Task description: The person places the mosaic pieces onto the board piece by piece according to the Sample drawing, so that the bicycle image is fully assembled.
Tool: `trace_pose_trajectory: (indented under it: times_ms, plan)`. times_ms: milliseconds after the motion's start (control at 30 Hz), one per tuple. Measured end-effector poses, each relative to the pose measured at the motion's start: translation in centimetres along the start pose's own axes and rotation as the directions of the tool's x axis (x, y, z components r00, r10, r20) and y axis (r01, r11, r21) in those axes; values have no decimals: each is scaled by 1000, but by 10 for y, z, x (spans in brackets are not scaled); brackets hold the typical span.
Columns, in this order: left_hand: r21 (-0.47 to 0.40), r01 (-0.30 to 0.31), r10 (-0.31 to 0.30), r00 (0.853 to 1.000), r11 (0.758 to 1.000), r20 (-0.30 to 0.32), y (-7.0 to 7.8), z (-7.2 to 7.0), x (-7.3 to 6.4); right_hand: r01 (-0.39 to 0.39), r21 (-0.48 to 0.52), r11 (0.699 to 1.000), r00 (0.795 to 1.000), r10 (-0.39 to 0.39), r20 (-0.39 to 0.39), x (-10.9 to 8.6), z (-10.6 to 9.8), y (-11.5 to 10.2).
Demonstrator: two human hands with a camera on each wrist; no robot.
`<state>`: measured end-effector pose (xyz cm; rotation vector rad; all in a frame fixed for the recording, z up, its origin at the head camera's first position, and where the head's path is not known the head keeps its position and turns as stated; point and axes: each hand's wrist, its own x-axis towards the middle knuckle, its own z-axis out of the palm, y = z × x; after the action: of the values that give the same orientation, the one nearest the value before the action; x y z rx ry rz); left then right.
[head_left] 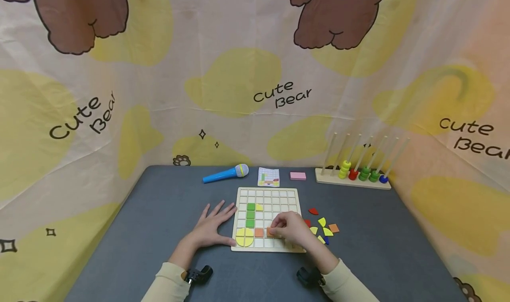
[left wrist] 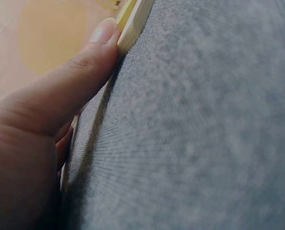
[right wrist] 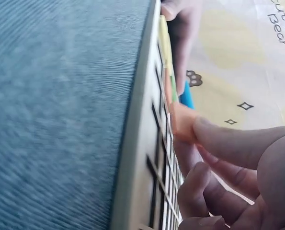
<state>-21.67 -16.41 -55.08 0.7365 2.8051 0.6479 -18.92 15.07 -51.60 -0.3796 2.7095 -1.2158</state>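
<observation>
A wooden grid board [head_left: 279,250] lies on the table with tiles set on it. Green squares [head_left: 250,214] form a column, a yellow piece [head_left: 259,207] sits beside the top one, yellow quarter-circles [head_left: 245,237] make a disc at lower left, and an orange square [head_left: 259,233] lies to its right. My right hand [head_left: 292,228] pinches another orange square tile [right wrist: 183,122] between thumb and fingers, tilted close over the board. My left hand [head_left: 211,226] is spread flat, its thumb [left wrist: 101,38] and fingertips touching the board's left edge.
Loose yellow quarter-circles [head_left: 327,232], a red piece [head_left: 313,211], an orange square [head_left: 334,228] and a blue piece lie right of the board. Behind it are a toy microphone [head_left: 225,174], a pattern card [head_left: 268,177], a pink block [head_left: 297,176] and a bead counting rack [head_left: 352,183].
</observation>
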Motion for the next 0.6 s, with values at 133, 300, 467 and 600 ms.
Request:
trace_pose_trajectory:
  times_ms: [133,300,467,600]
  plan:
    - [1,-2,2,1000,1000,-4,1,-1,-1,-8,-20,1000,1000,8,-11,1,4,0]
    - [-2,-5,5,1000,1000,-8,2,-2,-2,-19,-32,999,1000,19,-16,1,8,-2]
    - [-4,-11,11,1000,1000,-12,3,-2,-3,-20,-50,999,1000,19,-21,1,11,-4]
    - [-5,-15,15,1000,1000,-16,1,-1,-2,-21,-53,998,999,20,-27,2,13,-4]
